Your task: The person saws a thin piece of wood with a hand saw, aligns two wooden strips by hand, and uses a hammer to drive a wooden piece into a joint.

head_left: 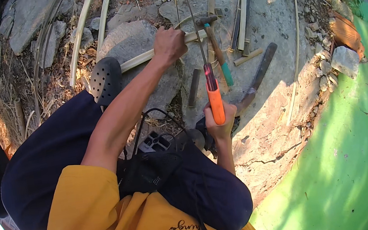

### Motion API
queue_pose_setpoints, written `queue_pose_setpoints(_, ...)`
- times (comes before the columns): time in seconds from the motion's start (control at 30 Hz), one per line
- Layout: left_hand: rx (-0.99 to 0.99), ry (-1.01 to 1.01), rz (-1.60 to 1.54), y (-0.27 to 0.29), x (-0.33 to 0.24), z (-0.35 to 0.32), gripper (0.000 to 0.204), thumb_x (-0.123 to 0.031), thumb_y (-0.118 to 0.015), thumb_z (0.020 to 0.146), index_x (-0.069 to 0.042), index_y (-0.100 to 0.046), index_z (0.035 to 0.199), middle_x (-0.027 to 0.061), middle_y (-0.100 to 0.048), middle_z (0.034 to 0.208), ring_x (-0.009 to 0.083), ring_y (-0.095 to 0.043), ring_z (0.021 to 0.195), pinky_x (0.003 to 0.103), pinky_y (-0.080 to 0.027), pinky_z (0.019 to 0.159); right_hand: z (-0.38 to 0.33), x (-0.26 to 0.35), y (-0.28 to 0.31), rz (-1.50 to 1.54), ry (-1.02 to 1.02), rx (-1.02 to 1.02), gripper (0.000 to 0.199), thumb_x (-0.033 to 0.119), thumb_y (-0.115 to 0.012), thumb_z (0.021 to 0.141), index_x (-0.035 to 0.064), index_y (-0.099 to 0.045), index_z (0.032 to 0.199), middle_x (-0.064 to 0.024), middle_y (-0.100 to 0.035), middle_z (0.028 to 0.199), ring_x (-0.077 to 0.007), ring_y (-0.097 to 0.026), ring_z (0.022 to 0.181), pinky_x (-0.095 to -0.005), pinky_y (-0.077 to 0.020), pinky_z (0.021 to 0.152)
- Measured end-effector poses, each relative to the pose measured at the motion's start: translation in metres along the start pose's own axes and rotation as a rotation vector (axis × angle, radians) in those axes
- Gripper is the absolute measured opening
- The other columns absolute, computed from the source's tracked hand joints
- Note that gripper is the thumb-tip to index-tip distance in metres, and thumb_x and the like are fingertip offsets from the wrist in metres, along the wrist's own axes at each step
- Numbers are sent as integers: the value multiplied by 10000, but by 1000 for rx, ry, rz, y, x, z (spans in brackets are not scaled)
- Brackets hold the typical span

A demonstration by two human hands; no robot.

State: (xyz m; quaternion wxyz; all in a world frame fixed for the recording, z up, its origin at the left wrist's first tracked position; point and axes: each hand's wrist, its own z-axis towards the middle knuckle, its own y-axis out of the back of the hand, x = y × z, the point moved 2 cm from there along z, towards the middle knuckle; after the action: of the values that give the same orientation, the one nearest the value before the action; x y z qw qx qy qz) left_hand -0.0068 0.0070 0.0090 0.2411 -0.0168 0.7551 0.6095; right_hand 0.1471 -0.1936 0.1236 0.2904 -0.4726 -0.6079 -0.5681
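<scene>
Pinning the pale split bamboo strip (147, 56) flat on the grey rock (134, 39) with your left hand (168, 44), fingers wrapped round it, you steady it for the orange-handled thin-bladed saw (213, 92) gripped in your right hand (220, 124).

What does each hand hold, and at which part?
Right hand holds the saw by its orange handle; left hand grips the bamboo strip near its right end.
</scene>
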Motion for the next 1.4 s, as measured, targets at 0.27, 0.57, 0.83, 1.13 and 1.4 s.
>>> queue_pose_setpoints(0.27, 30, 34, 43, -6, 6, 3, 211, -158, -686, 631, -56, -771, 795, 222, -706, 749, 384, -702, 732, 467, -532, 774, -45, -10, 11, -3, 38, -10, 79, 11, -634, 727, -9, -668, 796, -129, -626, 633, -290, -652, 539, -339, -502, 578)
queue_pose_setpoints(0.57, 99, 122, 14, 7, 2, 17, 225, -159, -719, 656, -25, -780, 825, 240, -733, 852, 390, -730, 762, 473, -594, 752, -42, -4, 18, -13, 82, -52, 101, 56, -670, 750, 8, -584, 731, -145, -557, 592, -307, -594, 494, -372, -443, 521)
queue_pose_setpoints(0.83, 133, 90, 38, 4, 10, 13, 209, -154, -710, 645, -20, -777, 792, 243, -725, 813, 402, -724, 758, 468, -581, 773, -49, -3, 15, -47, 168, -86, 89, 39, -663, 749, 2, -582, 746, -161, -545, 584, -353, -584, 509, -388, -445, 517)
queue_pose_setpoints(1.13, 146, 85, 28, 8, 8, 18, 248, -179, -712, 643, -15, -773, 819, 253, -707, 783, 425, -709, 740, 494, -587, 745, -57, -18, 16, -54, 85, -39, 250, 10, -661, 735, -43, -723, 972, -172, -671, 698, -352, -698, 629, -347, -548, 627)
queue_pose_setpoints(1.4, 136, 50, 75, 5, 12, 19, 240, -202, -717, 669, -24, -774, 820, 254, -726, 840, 409, -720, 758, 482, -578, 770, -42, -16, 10, 30, 88, -45, 228, -20, -638, 743, -41, -729, 951, -94, -584, 600, -192, -593, 494, -279, -454, 547)
